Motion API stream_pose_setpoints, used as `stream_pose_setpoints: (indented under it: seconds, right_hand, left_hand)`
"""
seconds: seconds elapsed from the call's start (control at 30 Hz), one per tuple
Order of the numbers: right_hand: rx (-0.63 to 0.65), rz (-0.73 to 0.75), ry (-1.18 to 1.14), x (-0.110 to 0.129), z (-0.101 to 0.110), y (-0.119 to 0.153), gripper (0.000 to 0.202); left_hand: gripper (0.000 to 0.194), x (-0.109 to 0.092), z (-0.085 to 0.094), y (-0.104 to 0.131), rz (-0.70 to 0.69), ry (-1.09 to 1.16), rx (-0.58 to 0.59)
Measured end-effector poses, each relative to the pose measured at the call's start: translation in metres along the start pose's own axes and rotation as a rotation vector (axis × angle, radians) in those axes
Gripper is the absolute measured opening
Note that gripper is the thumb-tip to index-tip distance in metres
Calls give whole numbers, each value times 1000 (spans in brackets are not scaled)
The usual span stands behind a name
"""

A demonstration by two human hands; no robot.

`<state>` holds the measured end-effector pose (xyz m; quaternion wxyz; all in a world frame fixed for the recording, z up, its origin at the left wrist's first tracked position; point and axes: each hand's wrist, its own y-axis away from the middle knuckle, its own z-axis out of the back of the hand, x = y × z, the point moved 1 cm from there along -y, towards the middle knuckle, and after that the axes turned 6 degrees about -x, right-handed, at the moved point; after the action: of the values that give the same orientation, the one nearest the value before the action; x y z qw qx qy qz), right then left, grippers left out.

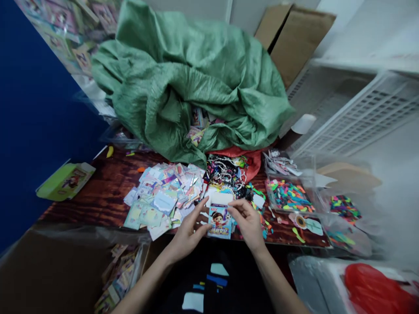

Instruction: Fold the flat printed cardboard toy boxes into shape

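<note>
A small blue box (219, 221) printed with a cartoon figure is held upright at the front edge of the table, its white top flap (221, 199) raised. My left hand (191, 229) grips its left side, thumb low on the edge and fingers curled behind. At the upper right corner, my right hand (245, 220) pinches the box between thumb and fingertips. What lies inside the box is hidden. To the left spreads a heap of pastel paper cards (163, 203). Behind the box lies a pile of black and coloured beaded bits (225, 172).
A large green woven sack (203, 74) rises at the back, with printed packets in its mouth. Clear trays of colourful small pieces (290, 195) stand right, near a white perforated rack (366, 113). A green box (67, 181) lies far left; a carton (49, 270) sits below.
</note>
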<state>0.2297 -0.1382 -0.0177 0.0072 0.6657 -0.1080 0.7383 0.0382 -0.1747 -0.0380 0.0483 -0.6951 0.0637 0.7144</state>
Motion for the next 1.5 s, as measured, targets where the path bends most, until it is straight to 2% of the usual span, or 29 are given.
stream_pose_setpoints:
  seconds: [0.17,0.3,0.37,0.43,0.6,0.7,0.9,1.03,1.17,1.23,1.33,1.4,1.5]
  right_hand:
    - [58,76,23,12,-3,0,24]
    - [166,147,72,17,-6,3,22]
    - [160,153,61,17,-8,3,19]
    - [160,168,68,18,-11,2,26]
    - [301,315,114,23,-14,-6,17]
    - [352,320,102,24,-12,-7,16]
    - [295,295,204,13,-7,4,29]
    - [182,305,166,8,-6,16,44]
    - [63,526,168,17,-6,28,46]
    - [45,648,212,26,-5,33,44]
    - [66,687,288,36,0,35,34]
    - [74,627,290,38,3,33,23]
    - [87,504,259,33,6,27,5]
  left_hand:
    - [47,-13,13,-3,-175,-210,-3]
    - [39,-19,23,-1,-156,-228,23]
    - [39,-18,25,-1,-145,-222,24]
    - [40,-15,25,0,-146,-215,7]
    - [44,-4,23,-2,-144,-151,-74]
    - [43,2,24,-3,-185,-162,-85]
    - [41,8,27,-4,-322,-253,-134]
    - [42,11,24,-2,-393,-250,-146]
    - [45,11,21,1,-485,-286,-153]
    - [51,5,20,2,-572,-334,-144]
    - [56,-8,21,5,-659,-378,-97]
    - [54,-15,21,7,-603,-360,-50]
    - [45,-19,21,8,-402,-301,26]
